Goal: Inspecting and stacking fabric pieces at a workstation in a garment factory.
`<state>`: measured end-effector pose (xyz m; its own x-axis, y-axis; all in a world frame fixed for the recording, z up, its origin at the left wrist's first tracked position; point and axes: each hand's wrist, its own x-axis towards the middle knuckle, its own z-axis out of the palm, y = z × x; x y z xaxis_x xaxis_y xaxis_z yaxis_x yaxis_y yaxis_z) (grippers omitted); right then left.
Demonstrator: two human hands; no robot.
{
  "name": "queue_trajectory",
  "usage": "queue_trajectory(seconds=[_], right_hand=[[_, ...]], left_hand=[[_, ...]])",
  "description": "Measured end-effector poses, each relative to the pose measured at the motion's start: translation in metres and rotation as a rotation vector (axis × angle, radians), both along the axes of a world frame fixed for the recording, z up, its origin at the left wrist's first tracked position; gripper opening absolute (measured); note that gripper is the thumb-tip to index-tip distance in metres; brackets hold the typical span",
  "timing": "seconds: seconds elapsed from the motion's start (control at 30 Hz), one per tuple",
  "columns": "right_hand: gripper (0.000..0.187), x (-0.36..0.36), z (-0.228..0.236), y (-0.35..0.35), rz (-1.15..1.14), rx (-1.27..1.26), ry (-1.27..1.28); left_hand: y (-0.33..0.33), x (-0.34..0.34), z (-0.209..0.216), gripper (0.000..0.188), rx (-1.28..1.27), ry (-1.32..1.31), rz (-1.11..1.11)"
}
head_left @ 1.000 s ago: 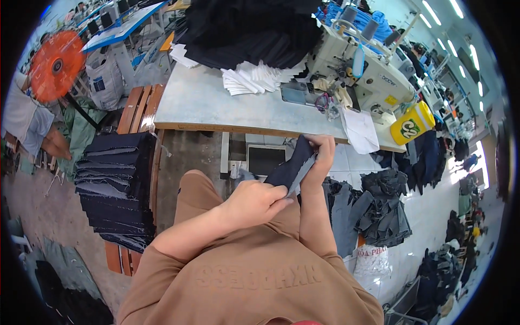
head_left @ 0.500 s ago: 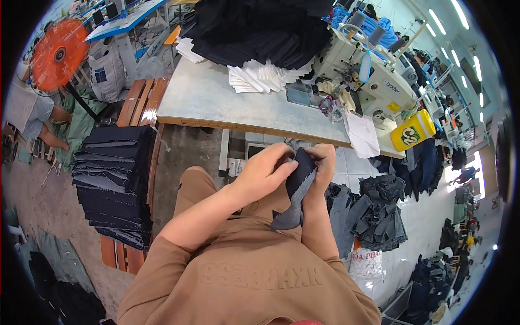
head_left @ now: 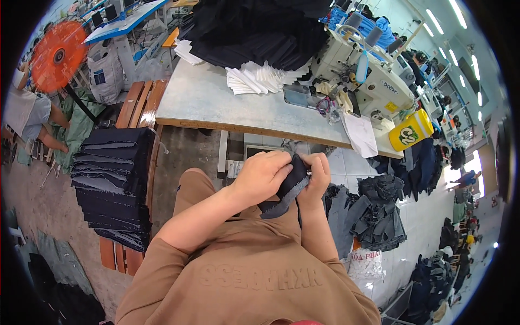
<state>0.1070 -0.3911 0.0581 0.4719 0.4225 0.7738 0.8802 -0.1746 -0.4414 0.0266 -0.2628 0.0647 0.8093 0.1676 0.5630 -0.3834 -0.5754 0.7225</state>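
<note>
Bunching tighter now than half a second back — your left hand (head_left: 264, 174) and right hand (head_left: 316, 172) have closed together, both gripping the dark denim piece (head_left: 287, 189) above your lap, just short of the grey table (head_left: 216, 103). Folded denim stack (head_left: 114, 179) sits on the wooden bench (head_left: 138, 108) at your left.

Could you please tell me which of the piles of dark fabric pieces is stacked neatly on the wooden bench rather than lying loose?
The dark stack to the person's left, its pieces layered flat on the wooden bench. The pile to the right lies crumpled; the one on the table is heaped.
</note>
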Motion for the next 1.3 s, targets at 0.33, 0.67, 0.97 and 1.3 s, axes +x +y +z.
queue_trajectory(seconds=[0.33,0.67,0.97,1.3], right_hand=[[0.026,-0.002,0.016,-0.007,0.186,-0.039,0.183],[0.030,-0.002,0.018,-0.027,0.484,-0.116,0.242],[0.038,-0.009,0.032,-0.030,0.810,0.171,0.959],[0.008,-0.022,0.039,-0.027,0.467,-0.186,0.540]], left_hand=[[0.027,-0.015,0.014,0.026,-0.287,0.364,-0.302],[0.024,-0.025,0.019,0.014,-0.285,0.370,-0.430],[0.027,-0.033,0.028,0.012,0.059,0.068,-0.230],[0.030,-0.047,0.036,0.012,-0.113,0.255,-0.321]])
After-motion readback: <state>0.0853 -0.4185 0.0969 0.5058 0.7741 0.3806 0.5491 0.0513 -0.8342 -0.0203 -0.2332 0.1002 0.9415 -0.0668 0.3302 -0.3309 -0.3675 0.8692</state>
